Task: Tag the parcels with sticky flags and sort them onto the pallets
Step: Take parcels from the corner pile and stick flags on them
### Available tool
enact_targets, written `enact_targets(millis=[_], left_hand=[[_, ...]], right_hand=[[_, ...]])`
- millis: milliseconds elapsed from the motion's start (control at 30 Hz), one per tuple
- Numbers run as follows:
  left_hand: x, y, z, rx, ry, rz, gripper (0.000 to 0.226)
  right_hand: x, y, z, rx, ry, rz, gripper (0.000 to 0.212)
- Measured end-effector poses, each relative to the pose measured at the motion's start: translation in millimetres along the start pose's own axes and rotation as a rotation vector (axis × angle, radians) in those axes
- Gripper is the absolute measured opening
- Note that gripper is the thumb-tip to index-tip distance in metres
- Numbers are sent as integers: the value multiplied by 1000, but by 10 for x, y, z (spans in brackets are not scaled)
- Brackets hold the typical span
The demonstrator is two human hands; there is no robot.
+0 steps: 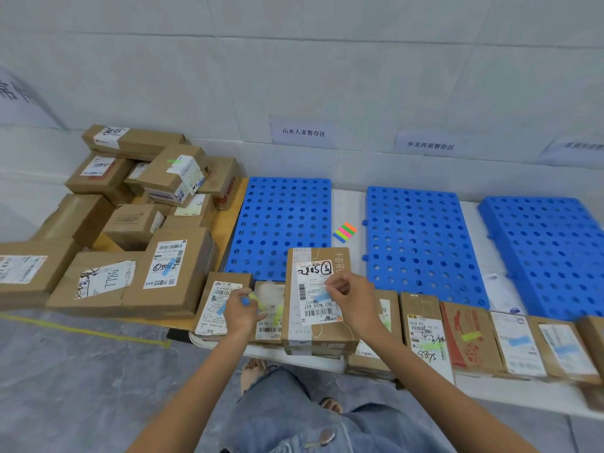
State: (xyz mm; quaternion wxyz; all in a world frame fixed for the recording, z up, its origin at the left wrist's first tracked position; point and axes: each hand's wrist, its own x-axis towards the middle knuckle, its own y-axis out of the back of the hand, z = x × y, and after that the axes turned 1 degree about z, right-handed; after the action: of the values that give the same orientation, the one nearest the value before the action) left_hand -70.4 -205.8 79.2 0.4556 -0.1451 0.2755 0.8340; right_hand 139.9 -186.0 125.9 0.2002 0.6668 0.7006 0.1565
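Observation:
A tall brown parcel point(318, 335) with a white shipping label stands at the table's front edge, on top of other parcels. My right hand point(351, 297) pinches a light blue sticky flag point(322, 295) against that label. My left hand point(243, 310) hovers left of the parcel with fingers curled around a small blue object, over a smaller parcel point(217, 304) that carries a blue flag. A pad of coloured sticky flags point(344, 232) lies between the first two blue pallets point(281, 223) point(421, 243). A third blue pallet point(549, 250) lies at the right.
A pile of brown parcels point(130, 217) fills the left, some flagged green or blue. A row of flagged parcels point(490, 344) lines the front edge to the right. Paper signs point(304, 132) hang on the wall behind the pallets. My legs are below the table.

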Motion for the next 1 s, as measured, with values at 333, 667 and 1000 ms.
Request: enact_targets(millis=[333,667,1000], left_hand=[[-27,-62,-146,547,-462,26,26],[-413,-305,157,159,-228,-433,50],[-289,238,858,-110,-374,-398,58]], right_hand=[[53,-141,148,-329,197,-5,25],[35,59,303,95,-113,-16,40],[419,-125,-601,370,42,-153,45]])
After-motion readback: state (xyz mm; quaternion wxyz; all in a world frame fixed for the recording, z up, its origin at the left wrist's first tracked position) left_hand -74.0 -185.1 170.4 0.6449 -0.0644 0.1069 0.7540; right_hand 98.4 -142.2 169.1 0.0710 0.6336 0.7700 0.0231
